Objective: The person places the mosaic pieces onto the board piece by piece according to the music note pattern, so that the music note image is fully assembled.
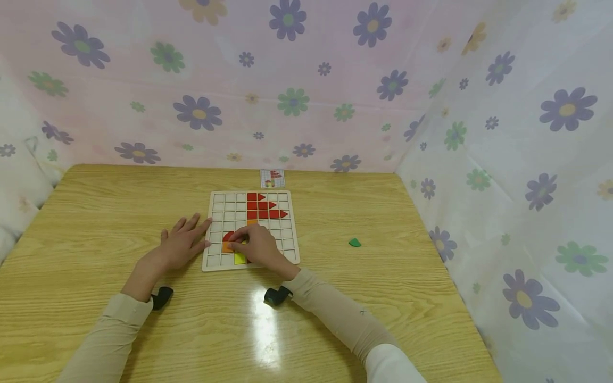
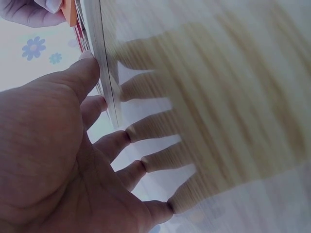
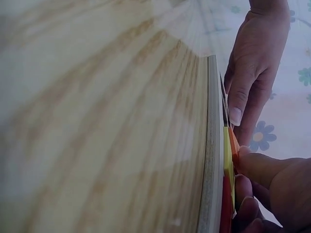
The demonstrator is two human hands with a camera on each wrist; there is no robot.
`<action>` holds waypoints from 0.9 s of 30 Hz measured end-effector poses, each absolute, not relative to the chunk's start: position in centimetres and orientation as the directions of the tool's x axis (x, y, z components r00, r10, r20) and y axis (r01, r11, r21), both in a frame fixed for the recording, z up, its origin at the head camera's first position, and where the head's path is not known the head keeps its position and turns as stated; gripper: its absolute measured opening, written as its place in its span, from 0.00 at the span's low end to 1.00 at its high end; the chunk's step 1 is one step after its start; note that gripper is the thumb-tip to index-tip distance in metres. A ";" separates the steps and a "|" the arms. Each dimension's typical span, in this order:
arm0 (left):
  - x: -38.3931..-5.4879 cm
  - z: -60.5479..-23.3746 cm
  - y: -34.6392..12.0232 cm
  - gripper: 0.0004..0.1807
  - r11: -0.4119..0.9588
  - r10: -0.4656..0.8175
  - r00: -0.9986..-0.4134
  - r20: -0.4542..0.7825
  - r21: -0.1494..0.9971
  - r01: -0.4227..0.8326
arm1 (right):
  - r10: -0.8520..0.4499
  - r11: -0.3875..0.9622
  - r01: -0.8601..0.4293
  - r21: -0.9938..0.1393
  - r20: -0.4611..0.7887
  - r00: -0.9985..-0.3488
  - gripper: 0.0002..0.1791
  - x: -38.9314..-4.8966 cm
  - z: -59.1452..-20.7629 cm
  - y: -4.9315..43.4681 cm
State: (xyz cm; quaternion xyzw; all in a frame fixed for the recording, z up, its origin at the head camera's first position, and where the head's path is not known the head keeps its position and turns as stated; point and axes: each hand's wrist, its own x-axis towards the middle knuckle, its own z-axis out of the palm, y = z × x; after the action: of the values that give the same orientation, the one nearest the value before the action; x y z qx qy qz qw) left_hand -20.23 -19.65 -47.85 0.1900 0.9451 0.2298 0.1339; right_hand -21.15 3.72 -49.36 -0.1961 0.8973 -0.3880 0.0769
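Note:
A pale gridded board lies on the table. My right hand is over its lower middle, pinching an orange piece between thumb and fingers. In the right wrist view that orange piece leans at a tilt beside a flat yellow piece. A red rounded piece sits just above it on the grid. My left hand rests at the board's left side, fingers spread, thumb and index finger touching the rim. Red squares with pointed ends form three rows at the top. My right hand hides some cells.
A small green rounded piece lies on the table right of the board. Behind the board is a small pattern card with a similar grid. Black wrist devices show under both wrists. Flowered curtains hang around the table.

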 end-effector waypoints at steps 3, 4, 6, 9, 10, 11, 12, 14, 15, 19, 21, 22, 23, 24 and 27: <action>-20.2 -47.7 -19.6 0.36 0.823 0.422 -0.891 -0.169 0.485 0.297 | -0.407 0.629 -0.287 -0.722 0.009 -0.913 0.07 -21.1 -49.3 3.7; -20.1 -47.7 -19.6 0.36 0.822 0.422 -0.891 -0.170 0.487 0.296 | -0.407 0.631 -0.287 -0.721 0.006 -0.913 0.07 -21.1 -49.3 3.7; -20.1 -47.6 -19.6 0.36 0.821 0.422 -0.891 -0.171 0.489 0.295 | -0.408 0.635 -0.287 -0.717 0.004 -0.913 0.07 -21.1 -49.3 3.7; -20.1 -47.6 -19.6 0.35 0.822 0.421 -0.891 -0.171 0.487 0.295 | -0.409 0.640 -0.288 -0.713 0.001 -0.912 0.06 -21.0 -49.2 3.7; -20.1 -47.6 -19.5 0.35 0.823 0.421 -0.891 -0.172 0.486 0.295 | -0.409 0.640 -0.287 -0.713 0.001 -0.913 0.06 -21.0 -49.1 3.7; -20.1 -47.6 -19.5 0.35 0.824 0.421 -0.891 -0.171 0.483 0.297 | -0.407 0.641 -0.287 -0.712 0.001 -0.913 0.05 -21.0 -49.1 3.7; -20.1 -47.6 -19.5 0.35 0.825 0.421 -0.891 -0.170 0.481 0.298 | -0.407 0.642 -0.287 -0.711 0.001 -0.913 0.05 -21.0 -49.1 3.7; -20.1 -47.6 -19.5 0.35 0.824 0.421 -0.891 -0.171 0.483 0.297 | -0.404 0.642 -0.286 -0.712 0.003 -0.915 0.05 -21.0 -49.1 3.7; -20.1 -47.6 -19.5 0.35 0.823 0.422 -0.890 -0.171 0.484 0.297 | -0.404 0.643 -0.288 -0.710 0.005 -0.915 0.04 -21.0 -49.1 3.7; -20.2 -47.7 -19.6 0.36 0.820 0.427 -0.888 -0.169 0.487 0.301 | -0.419 0.644 -0.298 -0.704 0.000 -0.908 0.04 -21.0 -49.0 3.6; -20.2 -47.7 -19.6 0.36 0.819 0.429 -0.887 -0.168 0.486 0.304 | -0.436 0.646 -0.311 -0.697 -0.002 -0.900 0.05 -20.9 -48.9 3.7; -20.3 -47.7 -19.7 0.36 0.819 0.430 -0.887 -0.167 0.486 0.306 | -0.444 0.644 -0.318 -0.696 -0.002 -0.896 0.05 -20.9 -48.9 3.7; -20.3 -47.7 -19.7 0.36 0.819 0.432 -0.887 -0.166 0.485 0.308 | -0.453 0.644 -0.328 -0.691 0.001 -0.892 0.06 -20.8 -48.9 3.7; -20.3 -47.7 -19.7 0.36 0.818 0.433 -0.886 -0.165 0.485 0.310 | -0.460 0.644 -0.338 -0.687 0.006 -0.888 0.06 -20.7 -48.8 3.8; -20.2 -47.7 -19.6 0.36 0.817 0.432 -0.887 -0.160 0.486 0.310 | -0.472 0.622 -0.351 -0.700 0.023 -0.881 0.07 -20.6 -48.9 4.0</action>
State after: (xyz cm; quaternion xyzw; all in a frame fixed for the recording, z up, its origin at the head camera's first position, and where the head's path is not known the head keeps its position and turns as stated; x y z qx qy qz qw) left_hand -20.20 -19.63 -47.66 0.1966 0.9439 0.2296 0.1328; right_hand -20.56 3.96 -48.88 -0.2296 0.8967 -0.3694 0.0819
